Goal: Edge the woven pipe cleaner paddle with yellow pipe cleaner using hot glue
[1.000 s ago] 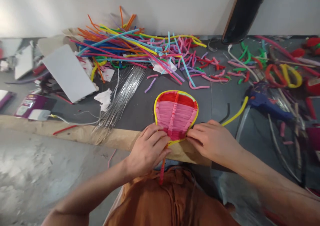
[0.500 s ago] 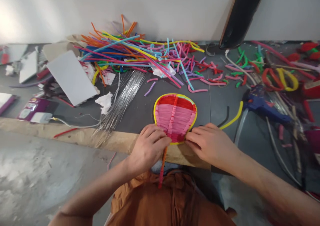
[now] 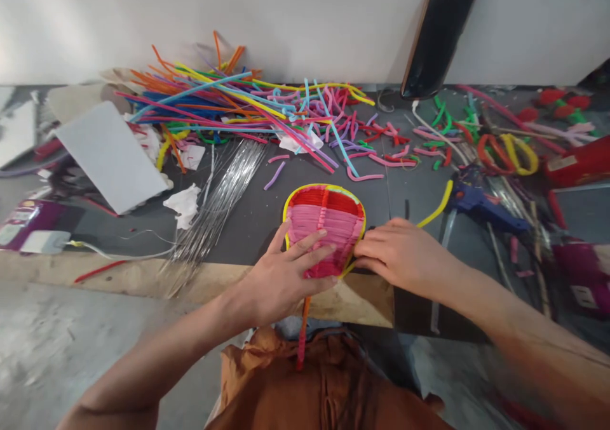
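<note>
A rounded piece made of pink and red pipe cleaners (image 3: 305, 217) lies at the table's front edge. Yellow edging runs round it, and a pink-wrapped rib goes down its middle. An orange and pink stem (image 3: 304, 328) hangs from it over the edge toward my lap. My left hand (image 3: 286, 271) rests on the piece with fingers spread flat. At its lower right rim, my right hand (image 3: 405, 252) pinches the yellow pipe cleaner (image 3: 438, 204), whose loose end sticks out beyond the hand. The fingertips hide part of this strand.
A heap of coloured pipe cleaners (image 3: 214, 106) lies against the wall, with short cut bits beside it. Metal wires (image 3: 223, 195) and a white box (image 3: 112, 157) are on the left. A blue glue gun (image 3: 488, 201) lies right; a phone (image 3: 441, 36) leans on the wall.
My left hand has gone from gripping the lower rim to lying spread over the piece. The yellow strand now stands slightly off the lower right rim at my right fingertips. The view has shifted.
</note>
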`<state>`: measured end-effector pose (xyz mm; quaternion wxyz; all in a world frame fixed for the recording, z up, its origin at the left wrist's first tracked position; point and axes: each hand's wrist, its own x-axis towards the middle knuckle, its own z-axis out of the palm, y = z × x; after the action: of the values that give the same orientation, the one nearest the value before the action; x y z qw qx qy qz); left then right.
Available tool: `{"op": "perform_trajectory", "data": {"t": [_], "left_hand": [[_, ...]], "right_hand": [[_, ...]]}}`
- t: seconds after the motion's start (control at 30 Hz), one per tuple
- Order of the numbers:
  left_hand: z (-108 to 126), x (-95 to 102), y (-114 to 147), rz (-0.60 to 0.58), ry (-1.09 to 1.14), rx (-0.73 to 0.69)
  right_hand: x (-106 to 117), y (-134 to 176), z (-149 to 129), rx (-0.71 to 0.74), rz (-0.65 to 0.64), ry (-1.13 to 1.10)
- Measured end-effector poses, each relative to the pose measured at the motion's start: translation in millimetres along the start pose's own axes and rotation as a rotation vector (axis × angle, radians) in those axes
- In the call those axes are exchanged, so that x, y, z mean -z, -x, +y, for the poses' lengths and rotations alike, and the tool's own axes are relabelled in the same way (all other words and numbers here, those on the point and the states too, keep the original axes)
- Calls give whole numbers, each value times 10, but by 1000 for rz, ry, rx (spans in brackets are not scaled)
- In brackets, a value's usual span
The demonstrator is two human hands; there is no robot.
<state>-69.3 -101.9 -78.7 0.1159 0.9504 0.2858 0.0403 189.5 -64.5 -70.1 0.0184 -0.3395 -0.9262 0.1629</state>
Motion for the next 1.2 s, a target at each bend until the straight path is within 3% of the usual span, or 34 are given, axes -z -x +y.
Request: {"op": "perform_trajectory", "data": {"t": [0.3, 0.83, 1.2], "left_hand": [[-61, -7, -13, -36, 19, -41], [-174, 53, -195, -84, 139, -232], [-219, 72, -250, -86, 201, -260]], "right_hand": [[100, -153, 324, -10, 14, -23], [133, -175, 320, -62, 14, -7], [98, -247, 588, 4, 102, 54]]}}
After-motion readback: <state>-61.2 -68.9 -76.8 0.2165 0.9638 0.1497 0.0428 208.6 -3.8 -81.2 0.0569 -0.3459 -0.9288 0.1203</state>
